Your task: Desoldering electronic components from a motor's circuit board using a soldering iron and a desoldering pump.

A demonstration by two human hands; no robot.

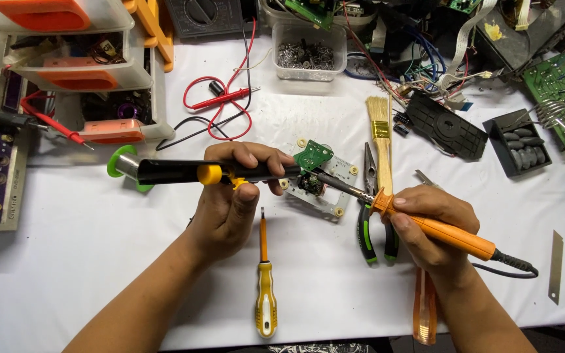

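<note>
My left hand (233,196) grips a black desoldering pump (178,171) with a yellow button, held level, its nozzle pointing right at a small assembly (317,183) with a green circuit board (313,155) on a white bracket. My right hand (429,225) holds an orange-handled soldering iron (443,230). The iron's dark tip (335,183) reaches left onto the same assembly, meeting the pump nozzle there. Both hands hover just above the white table (99,248).
A yellow screwdriver (265,287) lies between my hands, green-handled pliers (369,216) and a paintbrush (380,137) beside the assembly. A solder spool (122,167), red probe leads (220,101), a tub of metal parts (307,55), a parts drawer (93,72), circuit boards (557,91) and a blade (556,265) surround them.
</note>
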